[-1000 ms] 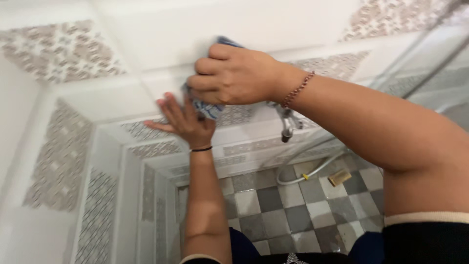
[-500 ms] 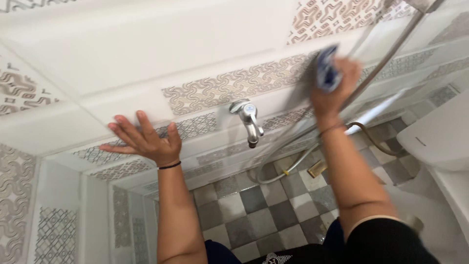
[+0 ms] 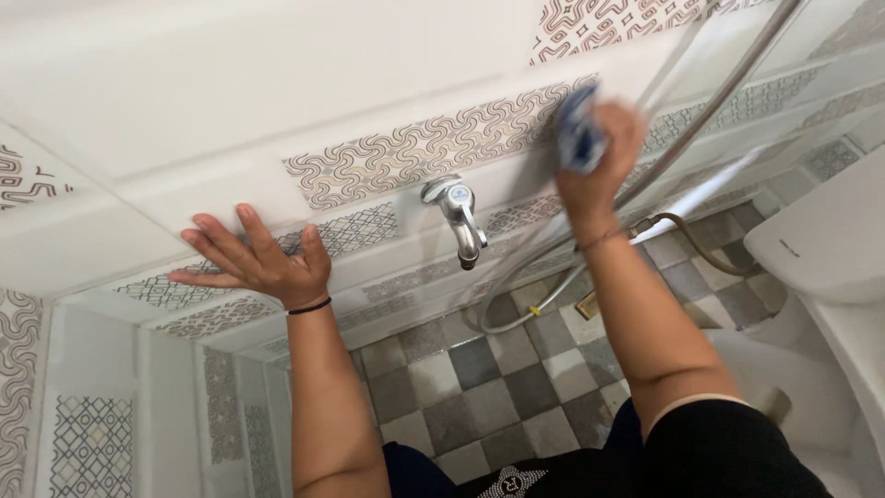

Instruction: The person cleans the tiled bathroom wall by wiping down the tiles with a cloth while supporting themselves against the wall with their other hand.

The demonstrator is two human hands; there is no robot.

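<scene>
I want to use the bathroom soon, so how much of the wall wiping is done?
In hand: the right hand presses a crumpled blue cloth onto the swirl-patterned wall tile band, while the left hand rests flat on the wall. What is done cannot be told: wiped and unwiped tiles look alike. The shiny metal tap and the grey checkered floor tiles are untouched right now.

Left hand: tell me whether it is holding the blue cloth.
No, the left hand lies flat and empty on the tiled wall, while the right hand grips the blue cloth.
</scene>
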